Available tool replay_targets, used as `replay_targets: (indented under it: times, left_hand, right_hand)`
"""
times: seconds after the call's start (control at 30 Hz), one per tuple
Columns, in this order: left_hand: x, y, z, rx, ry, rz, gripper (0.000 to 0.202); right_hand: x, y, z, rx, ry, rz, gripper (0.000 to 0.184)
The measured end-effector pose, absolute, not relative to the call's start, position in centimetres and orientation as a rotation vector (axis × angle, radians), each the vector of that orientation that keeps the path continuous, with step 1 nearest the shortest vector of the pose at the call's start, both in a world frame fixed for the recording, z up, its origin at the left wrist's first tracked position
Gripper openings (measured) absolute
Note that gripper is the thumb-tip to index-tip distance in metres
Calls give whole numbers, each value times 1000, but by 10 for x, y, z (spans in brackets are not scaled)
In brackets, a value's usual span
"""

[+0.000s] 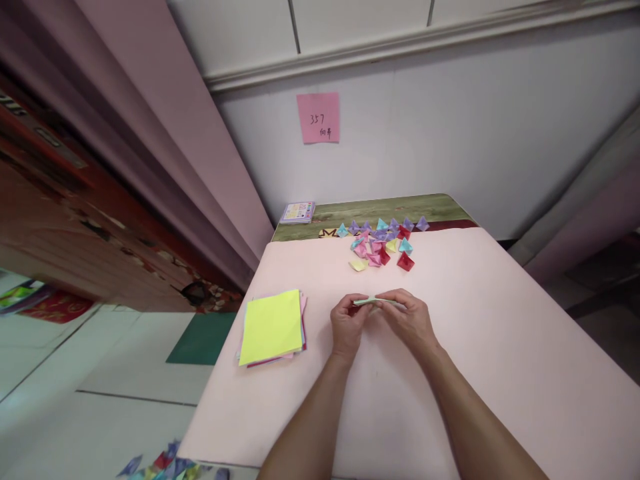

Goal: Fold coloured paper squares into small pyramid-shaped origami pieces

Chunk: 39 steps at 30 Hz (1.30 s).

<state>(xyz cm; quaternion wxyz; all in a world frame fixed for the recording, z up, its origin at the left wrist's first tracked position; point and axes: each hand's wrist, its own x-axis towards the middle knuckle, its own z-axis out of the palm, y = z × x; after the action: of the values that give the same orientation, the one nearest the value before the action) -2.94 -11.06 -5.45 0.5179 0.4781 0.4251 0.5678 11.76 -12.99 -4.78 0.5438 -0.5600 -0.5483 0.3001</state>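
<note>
Between my two hands is a small folded piece of pale green paper (373,301), held just above the pink table cover. My left hand (347,323) pinches its left end, and my right hand (409,316) pinches the right end with thumb and fingers. The fingers hide much of the paper, so its full folded shape cannot be made out. Beyond the hands lies a cluster of folded paper pieces (375,259) in pink, purple, red, blue and yellow. To the left of my left hand is a stack of square paper sheets (273,327), bright yellow on top.
A small pile of printed cards (298,212) sits at the table's far left corner. The pink table cover (480,320) reaches toward the wall, where a pink note (319,118) is stuck. More folded paper pieces (163,463) lie on the floor at lower left. A pink curtain (165,120) hangs at left.
</note>
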Motion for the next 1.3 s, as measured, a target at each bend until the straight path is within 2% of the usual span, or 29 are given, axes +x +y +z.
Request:
replay_targets:
  times: [0.1, 0.37, 0.57, 0.7, 0.87, 1.1, 1.3]
  left_hand:
    - [-30, -111, -53, 1184, 1032, 1414, 22]
    - [-26, -115, -47, 996, 913, 1192, 28]
    - [-27, -115, -50, 1167, 907, 1107, 27]
    - [-27, -115, -46, 1172, 913, 1175, 27]
    - [-27, -114, -44, 1037, 964, 1205, 41]
    - [-28, -113, -45, 1111, 1016, 1227, 47]
    - [-29, -114, -44, 1140, 1012, 1226, 47]
  right_hand:
    - [118, -131, -47, -1333, -1277, 774, 21]
    - [118, -130, -51, -1314, -1136, 987, 28]
    - [117, -131, -44, -1311, -1178, 973, 24]
    - [117, -132, -40, -1309, -1181, 1007, 26]
    - [114, -132, -43, -1233, -1171, 1153, 30]
    - [115, -134, -43, -1232, -1263, 1279, 33]
    - [116, -135, -40, -1264, -1296, 1209, 32]
